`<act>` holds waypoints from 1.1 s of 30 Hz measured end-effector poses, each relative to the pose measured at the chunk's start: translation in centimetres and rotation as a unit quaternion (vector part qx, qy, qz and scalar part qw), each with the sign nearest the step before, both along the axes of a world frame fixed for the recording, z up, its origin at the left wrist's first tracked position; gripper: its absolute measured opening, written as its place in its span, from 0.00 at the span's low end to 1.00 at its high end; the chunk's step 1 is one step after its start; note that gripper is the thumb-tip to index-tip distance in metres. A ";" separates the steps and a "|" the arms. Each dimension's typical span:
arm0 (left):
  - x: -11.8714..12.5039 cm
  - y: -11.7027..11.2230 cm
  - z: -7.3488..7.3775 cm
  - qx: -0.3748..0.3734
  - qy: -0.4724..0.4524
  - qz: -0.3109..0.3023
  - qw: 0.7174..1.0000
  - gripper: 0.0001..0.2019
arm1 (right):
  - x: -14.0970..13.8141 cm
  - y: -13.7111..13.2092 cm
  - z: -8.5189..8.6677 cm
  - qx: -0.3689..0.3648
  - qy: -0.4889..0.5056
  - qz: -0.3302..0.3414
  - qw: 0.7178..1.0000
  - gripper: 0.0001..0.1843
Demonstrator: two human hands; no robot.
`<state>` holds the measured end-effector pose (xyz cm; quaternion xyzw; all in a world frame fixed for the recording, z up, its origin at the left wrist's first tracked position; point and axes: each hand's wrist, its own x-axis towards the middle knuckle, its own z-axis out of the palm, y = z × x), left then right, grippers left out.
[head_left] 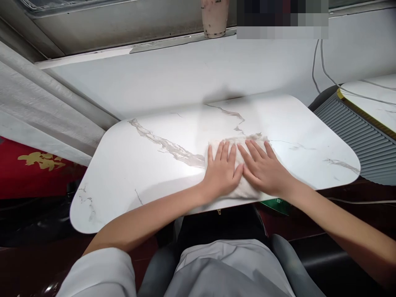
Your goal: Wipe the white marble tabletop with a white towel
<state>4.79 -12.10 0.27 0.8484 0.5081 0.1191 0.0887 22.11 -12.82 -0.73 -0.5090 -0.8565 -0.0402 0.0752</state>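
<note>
A white, fluffy cloth (244, 190) lies flat near the front edge of the white marble-patterned table (148, 165). My left hand (220, 171) rests palm down on the cloth's left half, fingers stretched out and pointing away from me. On the right half, my right hand (262, 171) presses flat in the same way, its fingers spread. The two thumbs meet or nearly meet in the middle. Most of the cloth's centre is hidden under both hands. Its ragged far edge shows just beyond my fingertips.
A cup with a pinkish drink (215, 20) stands on the ledge behind the table. White curtains (46, 95) hang at the left above a red cloth with gold print (40, 165). Pale cables (321, 62) run down at the right, near a grey ribbed cabinet (355, 128).
</note>
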 end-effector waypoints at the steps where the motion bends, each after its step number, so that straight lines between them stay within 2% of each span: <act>1: 0.3 1.5 -0.1 -0.001 0.002 0.003 1.000 0.29 | 0.1 1.4 0.0 -0.003 0.002 -0.008 1.000 0.35; 6: 1.7 9.7 -0.1 -0.018 0.011 0.015 1.000 0.29 | 1.1 9.7 0.2 -0.012 0.003 -0.025 1.000 0.36; 9: 2.5 13.7 -0.1 -0.013 0.003 0.037 0.999 0.28 | 1.9 14.3 0.3 -0.018 0.012 -0.014 1.000 0.35; 12: 3.2 16.8 -0.2 -0.004 -0.009 0.057 0.998 0.27 | 2.6 18.0 0.1 -0.015 0.034 -0.006 0.999 0.34; 16: 4.0 19.8 -0.3 0.006 -0.012 0.087 0.996 0.27 | 3.1 21.8 -0.3 -0.007 0.057 0.009 0.998 0.34; 20: 4.4 21.5 -0.1 0.010 -0.013 0.102 0.995 0.26 | 3.3 24.0 -0.4 -0.009 0.058 0.010 0.998 0.34; 24: 4.5 21.9 -0.2 0.014 -0.021 0.106 0.994 0.26 | 3.2 24.4 -0.4 -0.009 0.056 0.002 0.998 0.34; 29: 4.5 21.4 -0.4 0.018 -0.016 0.105 0.994 0.27 | 2.8 23.4 -0.3 0.006 0.055 -0.016 0.998 0.34; 33: 4.8 19.9 -0.3 0.022 -0.017 0.091 0.995 0.27 | 2.9 21.1 0.0 0.010 0.044 -0.028 0.999 0.33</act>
